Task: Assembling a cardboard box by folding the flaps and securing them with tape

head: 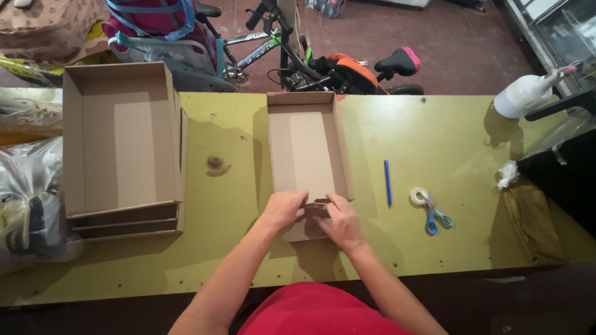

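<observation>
Left hand (283,209) and right hand (340,222) fingers clamped on cardboard box (308,149) near-end flap; press evenly, square corners, keep base flat on worktop (447,149)

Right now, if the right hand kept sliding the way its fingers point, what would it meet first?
The right hand points up-left along the near flap of the small cardboard box; it would likely meet the left hand first, fingertips almost touching already.
</observation>
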